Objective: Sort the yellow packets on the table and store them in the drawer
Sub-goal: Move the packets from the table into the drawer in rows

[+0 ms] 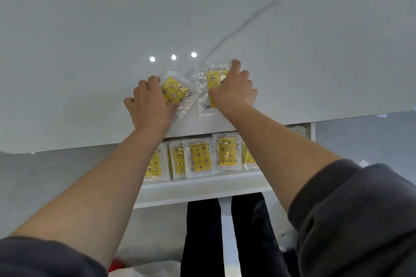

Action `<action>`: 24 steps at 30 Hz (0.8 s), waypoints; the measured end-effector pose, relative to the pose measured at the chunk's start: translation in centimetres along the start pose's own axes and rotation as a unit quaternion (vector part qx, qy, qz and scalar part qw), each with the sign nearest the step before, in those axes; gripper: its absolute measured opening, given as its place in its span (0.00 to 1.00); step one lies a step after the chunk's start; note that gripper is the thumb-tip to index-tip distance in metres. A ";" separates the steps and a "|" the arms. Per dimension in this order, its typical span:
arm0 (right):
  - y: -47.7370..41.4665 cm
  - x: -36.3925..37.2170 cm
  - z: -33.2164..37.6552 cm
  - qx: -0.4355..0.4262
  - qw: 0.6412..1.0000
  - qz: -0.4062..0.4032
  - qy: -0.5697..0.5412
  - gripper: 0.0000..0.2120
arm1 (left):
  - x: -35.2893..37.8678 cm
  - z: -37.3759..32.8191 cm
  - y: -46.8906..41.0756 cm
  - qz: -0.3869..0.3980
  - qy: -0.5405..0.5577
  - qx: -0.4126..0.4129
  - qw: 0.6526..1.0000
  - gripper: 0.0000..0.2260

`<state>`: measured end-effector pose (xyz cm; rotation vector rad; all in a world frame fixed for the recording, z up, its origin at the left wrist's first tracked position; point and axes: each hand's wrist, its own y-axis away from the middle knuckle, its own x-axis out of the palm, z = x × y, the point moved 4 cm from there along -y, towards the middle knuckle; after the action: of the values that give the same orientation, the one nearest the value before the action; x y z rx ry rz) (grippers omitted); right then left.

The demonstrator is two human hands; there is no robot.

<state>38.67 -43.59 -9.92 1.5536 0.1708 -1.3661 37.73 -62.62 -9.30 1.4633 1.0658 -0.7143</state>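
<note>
On the table (292,63), just beyond the open drawer (202,189), the left hand (150,103) grips the left yellow packet (174,91) with curled fingers. The right hand (234,93) grips the right yellow packet (213,80) the same way. I think the smooth wrappers could slip and fall past the drawer.

Glossy white table (90,51), mirror-smooth, reflecting ceiling lights, with a faint grey marble-like vein. The yellow packets (174,91) have clear, crinkled, shiny plastic wrap over printed yellow inserts. The drawer (202,189) is smooth white panel with a duller sheen. The sleeves (360,209) are soft, matt dark grey cloth
</note>
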 end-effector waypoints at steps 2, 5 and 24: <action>-0.2 0.0 -0.1 0.014 0.999 0.017 -0.026 0.35 | 0.1 0.0 -0.3 0.012 0.040 -0.021 0.999 0.26; -0.1 -0.1 -0.5 0.020 0.997 0.031 -0.073 0.29 | 0.2 0.1 -0.3 0.040 0.138 -0.063 0.988 0.17; 2.5 -1.5 -26.4 -0.024 0.967 0.173 -0.183 0.09 | 14.7 -10.7 16.1 0.169 0.349 -0.117 0.914 0.08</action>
<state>57.21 -24.63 -11.41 1.1970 -0.2821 -1.3280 56.84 -48.29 -13.56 1.6703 1.3197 0.2139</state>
